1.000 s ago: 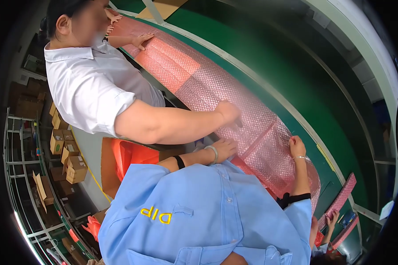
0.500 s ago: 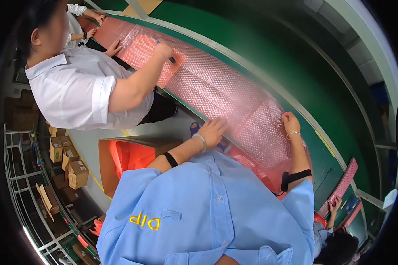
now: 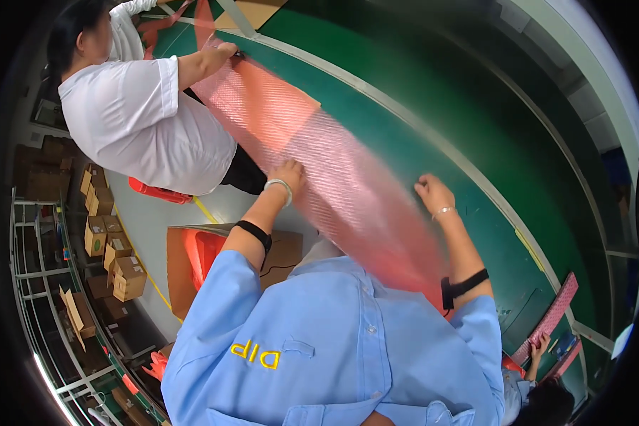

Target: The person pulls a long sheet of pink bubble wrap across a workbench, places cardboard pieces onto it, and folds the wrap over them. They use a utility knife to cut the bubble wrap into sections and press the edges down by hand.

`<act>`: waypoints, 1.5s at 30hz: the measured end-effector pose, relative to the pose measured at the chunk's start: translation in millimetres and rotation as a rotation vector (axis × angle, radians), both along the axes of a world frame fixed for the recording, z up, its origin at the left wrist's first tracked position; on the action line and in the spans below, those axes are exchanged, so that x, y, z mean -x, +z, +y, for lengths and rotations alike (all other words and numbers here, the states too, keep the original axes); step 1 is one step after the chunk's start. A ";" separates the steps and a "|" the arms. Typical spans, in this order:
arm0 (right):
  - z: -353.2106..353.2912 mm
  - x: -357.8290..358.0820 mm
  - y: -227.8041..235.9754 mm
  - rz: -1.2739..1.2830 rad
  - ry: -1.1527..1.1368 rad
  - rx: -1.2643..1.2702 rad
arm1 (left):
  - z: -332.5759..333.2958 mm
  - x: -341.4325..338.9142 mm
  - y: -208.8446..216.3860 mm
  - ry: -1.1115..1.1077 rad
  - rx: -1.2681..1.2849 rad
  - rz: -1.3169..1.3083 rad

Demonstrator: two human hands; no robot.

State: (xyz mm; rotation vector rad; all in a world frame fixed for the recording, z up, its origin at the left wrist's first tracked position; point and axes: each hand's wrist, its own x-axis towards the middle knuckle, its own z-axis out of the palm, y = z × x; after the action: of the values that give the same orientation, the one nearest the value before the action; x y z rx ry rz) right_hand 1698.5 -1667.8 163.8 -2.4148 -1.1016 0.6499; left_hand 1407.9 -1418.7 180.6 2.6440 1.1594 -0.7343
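A long pink bubble wrap sheet [image 3: 341, 184], blurred by motion, slants across the green table in front of me. Part of it, toward the left, looks more orange [image 3: 263, 99]. My left hand [image 3: 289, 177] is at the near edge of the sheet with its fingers curled over it. My right hand [image 3: 434, 194] is closed beside the sheet's far edge, above the table. Whether a bit of the edge is pinched in its fingertips, I cannot make out. At the left a co-worker's hand [image 3: 220, 55] holds a small dark tool at the sheet's end.
A co-worker in white [image 3: 135, 128] stands close at my left. Below my left arm is an open cardboard box [image 3: 181, 284] with red plastic in it. A metal rail [image 3: 405, 117] runs behind the green table [image 3: 390, 153]. Another person [image 3: 539, 397] works at the lower right.
The sheet has come nearer to me, and green table shows behind it. My left hand has moved left and curled; my right hand has moved a little left. The co-worker's tool hand has moved left.
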 end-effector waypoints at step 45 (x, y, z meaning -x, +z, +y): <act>0.8 -26.4 41.5 -0.262 -0.172 -0.080 | -5.0 -22.2 -18.6 -0.307 0.094 -0.314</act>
State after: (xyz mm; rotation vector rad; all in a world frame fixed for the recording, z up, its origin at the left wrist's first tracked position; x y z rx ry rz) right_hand 1724.9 -1667.0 205.3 -2.5400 -0.9803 0.2336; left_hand 1430.2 -1423.7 162.0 2.7567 0.6331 -0.3812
